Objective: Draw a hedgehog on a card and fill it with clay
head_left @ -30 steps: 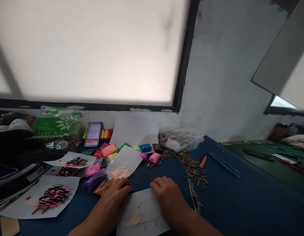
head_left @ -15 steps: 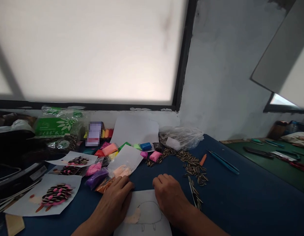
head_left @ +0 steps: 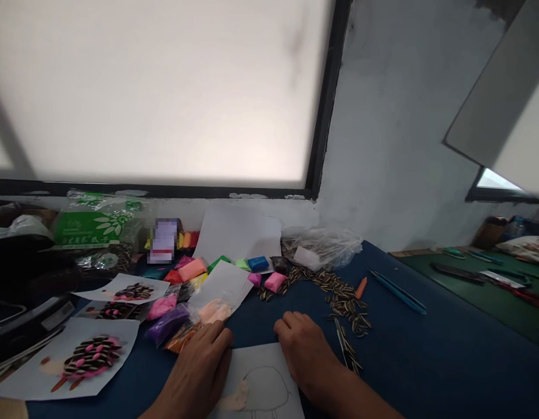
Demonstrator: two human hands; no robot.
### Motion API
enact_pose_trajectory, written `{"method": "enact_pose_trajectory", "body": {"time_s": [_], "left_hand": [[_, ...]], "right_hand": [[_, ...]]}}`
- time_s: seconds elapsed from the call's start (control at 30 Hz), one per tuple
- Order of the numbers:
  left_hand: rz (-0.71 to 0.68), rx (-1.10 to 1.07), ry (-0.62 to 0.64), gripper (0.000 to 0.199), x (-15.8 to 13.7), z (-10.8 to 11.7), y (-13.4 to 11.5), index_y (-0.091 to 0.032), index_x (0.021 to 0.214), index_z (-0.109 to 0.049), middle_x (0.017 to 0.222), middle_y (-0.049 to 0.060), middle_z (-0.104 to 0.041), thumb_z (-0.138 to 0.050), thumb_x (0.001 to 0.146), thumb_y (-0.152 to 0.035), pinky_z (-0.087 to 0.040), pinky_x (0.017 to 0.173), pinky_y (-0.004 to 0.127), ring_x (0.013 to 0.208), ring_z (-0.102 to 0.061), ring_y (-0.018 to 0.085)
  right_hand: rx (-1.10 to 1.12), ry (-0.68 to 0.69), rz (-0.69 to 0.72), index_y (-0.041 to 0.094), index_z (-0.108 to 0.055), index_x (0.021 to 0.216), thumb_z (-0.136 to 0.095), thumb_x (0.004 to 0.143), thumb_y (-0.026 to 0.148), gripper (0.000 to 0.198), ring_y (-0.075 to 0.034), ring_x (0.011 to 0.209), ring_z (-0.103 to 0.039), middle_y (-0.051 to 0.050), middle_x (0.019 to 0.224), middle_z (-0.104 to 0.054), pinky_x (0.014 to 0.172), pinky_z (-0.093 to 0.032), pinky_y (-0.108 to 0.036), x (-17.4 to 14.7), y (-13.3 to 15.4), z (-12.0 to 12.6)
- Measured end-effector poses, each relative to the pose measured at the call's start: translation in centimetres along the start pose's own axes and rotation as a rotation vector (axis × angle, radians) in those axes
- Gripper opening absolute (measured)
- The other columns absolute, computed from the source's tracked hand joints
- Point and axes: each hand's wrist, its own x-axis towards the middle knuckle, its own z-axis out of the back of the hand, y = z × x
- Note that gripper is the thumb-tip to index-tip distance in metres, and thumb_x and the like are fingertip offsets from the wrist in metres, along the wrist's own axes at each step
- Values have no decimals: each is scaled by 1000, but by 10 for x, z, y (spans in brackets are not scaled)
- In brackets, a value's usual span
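A white sheet of paper (head_left: pixel 264 358) lies at the table's near edge. It has a pencil outline of a rounded animal body, with flat pale peach clay filling the head end. My left hand (head_left: pixel 203 361) is closed at the left edge of this sheet, its fingers together and bent. On the opposite edge rests my right hand (head_left: pixel 304 349), curled closed with its knuckles up. The fingertips of both hands are mostly hidden. Just beyond the left hand sit an orange clay packet (head_left: pixel 182 336) and a peach clay packet (head_left: pixel 214 310).
Finished seed-and-clay hedgehog pictures (head_left: pixel 92 356) lie at left. Colourful clay packets (head_left: pixel 193 269) and a phone (head_left: pixel 163 240) stand farther back. Sunflower seeds (head_left: pixel 339 291) spread right of centre, near tweezers (head_left: pixel 344 343), an orange clay stick (head_left: pixel 361 287) and blue tweezers (head_left: pixel 397 291).
The view has shifted slightly, so the left-side items appear lower and farther left. The sheet sits a little lower in view; both hands keep their closed pose at its edges.
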Motion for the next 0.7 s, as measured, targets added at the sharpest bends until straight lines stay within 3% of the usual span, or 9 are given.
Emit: {"method": "enact_pose_trajectory", "body": {"time_s": [0.17, 0.4, 0.7], "left_hand": [[-5, -9, -1, 28, 1, 1, 2, -24, 84, -52, 84, 6, -61, -31, 101, -17, -45, 66, 34, 77, -61, 25], [-22, 3, 7, 27, 0, -2, 5, -23, 85, -55, 87, 6, -63, -35, 100, -13, -46, 70, 35, 80, -64, 26], [-46, 5, -24, 36, 0, -7, 11, -22, 95, -65, 97, 9, -68, -36, 91, -1, -51, 73, 34, 86, -66, 26]], "right_hand": [[25, 0, -1, 13, -70, 104, -54, 84, -9, 34, -25, 94, -63, -11, 107, -71, 79, -42, -33, 1, 0, 2], [41, 23, 88, 17, -73, 100, -57, 90, 1, 25, -23, 98, -62, -9, 111, -70, 86, -42, -34, -1, 7, -1], [-23, 38, 97, 16, -73, 97, -57, 83, 0, 26, -26, 91, -64, -12, 105, -71, 75, -42, -34, -4, 12, 0]]}}
